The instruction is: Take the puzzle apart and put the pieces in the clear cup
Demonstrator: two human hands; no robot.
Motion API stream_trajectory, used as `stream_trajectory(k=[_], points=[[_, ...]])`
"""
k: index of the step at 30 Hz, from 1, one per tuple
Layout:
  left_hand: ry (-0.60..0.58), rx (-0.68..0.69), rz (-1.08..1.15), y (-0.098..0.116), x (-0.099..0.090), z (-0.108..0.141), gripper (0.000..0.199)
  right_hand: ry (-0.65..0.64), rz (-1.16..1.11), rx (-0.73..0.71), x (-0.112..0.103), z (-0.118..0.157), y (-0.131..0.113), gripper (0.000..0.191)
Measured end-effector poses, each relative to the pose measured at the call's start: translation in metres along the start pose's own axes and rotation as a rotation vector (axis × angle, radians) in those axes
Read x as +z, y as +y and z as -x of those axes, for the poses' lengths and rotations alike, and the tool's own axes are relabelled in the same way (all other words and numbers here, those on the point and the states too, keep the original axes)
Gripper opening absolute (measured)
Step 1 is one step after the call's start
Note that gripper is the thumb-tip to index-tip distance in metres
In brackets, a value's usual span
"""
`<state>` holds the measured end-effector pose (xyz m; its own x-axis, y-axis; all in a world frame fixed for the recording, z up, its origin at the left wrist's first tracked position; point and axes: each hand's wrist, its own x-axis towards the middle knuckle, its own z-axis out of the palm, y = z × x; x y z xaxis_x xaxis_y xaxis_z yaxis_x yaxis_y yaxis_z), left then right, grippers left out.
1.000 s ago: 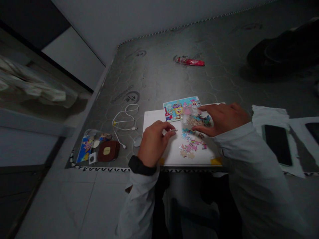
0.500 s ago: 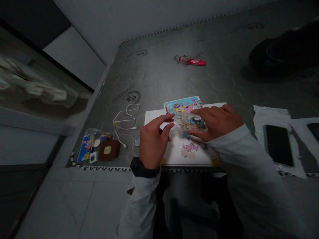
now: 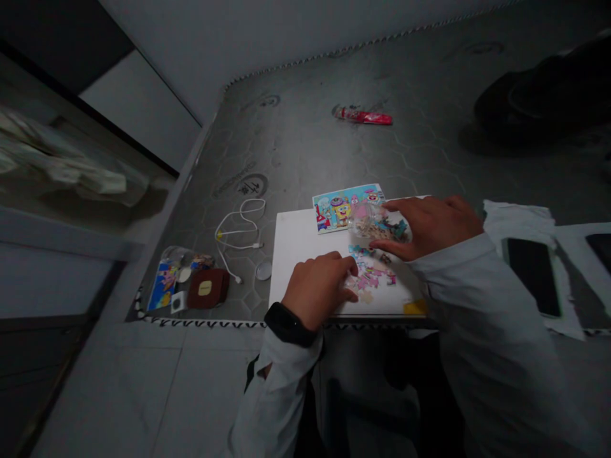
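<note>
My right hand (image 3: 432,226) grips a clear plastic jar (image 3: 377,222) lying on its side in the air, with small jigsaw pieces inside. Below it, loose jigsaw pieces (image 3: 370,278), mostly pink and blue with a few pale ones, lie on a white board (image 3: 296,238). My left hand (image 3: 322,286) rests low over the board, thumb and forefinger apart at the left edge of the pile; nothing shows held between them. Behind the jar a cartoon picture card (image 3: 329,207) lies at the board's far edge, partly covered by the jar.
Left of the board are a round clear lid (image 3: 263,270), a white cable (image 3: 238,247), a brown case (image 3: 208,288) and a colourful packet (image 3: 165,280). A red-wrapped item (image 3: 367,117) lies farther back. On the right, a phone (image 3: 532,277) sits on white tissue (image 3: 518,219).
My left hand has come away from the jar's mouth and down to the pieces on the board. The jar in my right hand has shifted slightly right.
</note>
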<state>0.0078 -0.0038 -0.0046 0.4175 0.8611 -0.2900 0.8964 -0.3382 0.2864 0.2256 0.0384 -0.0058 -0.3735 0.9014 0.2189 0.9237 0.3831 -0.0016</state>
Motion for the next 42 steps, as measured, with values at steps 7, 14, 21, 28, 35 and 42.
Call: stream_trajectory(k=[7,14,21,28,35,42], points=[[-0.002,-0.019,0.01,-0.006,-0.001,-0.005,0.012,0.013,0.033,-0.003,0.0,0.001,0.0,0.062],[0.171,0.008,-0.022,-0.011,-0.006,-0.004,0.009,0.042,0.023,-0.011,0.003,0.001,0.002,0.061],[0.057,0.087,-0.074,-0.014,-0.01,0.0,0.017,0.016,-0.001,-0.002,0.001,0.001,0.002,0.062],[0.022,-0.004,-0.044,-0.019,-0.012,0.007,0.023,0.009,-0.007,0.007,-0.002,0.001,0.0,0.06],[0.028,0.016,0.009,-0.014,-0.004,-0.003,0.019,0.012,0.007,0.003,-0.001,0.0,0.0,0.062],[-0.039,-0.022,-0.013,-0.016,-0.006,-0.003,0.009,0.0,-0.044,-0.012,0.007,-0.001,0.006,0.068]])
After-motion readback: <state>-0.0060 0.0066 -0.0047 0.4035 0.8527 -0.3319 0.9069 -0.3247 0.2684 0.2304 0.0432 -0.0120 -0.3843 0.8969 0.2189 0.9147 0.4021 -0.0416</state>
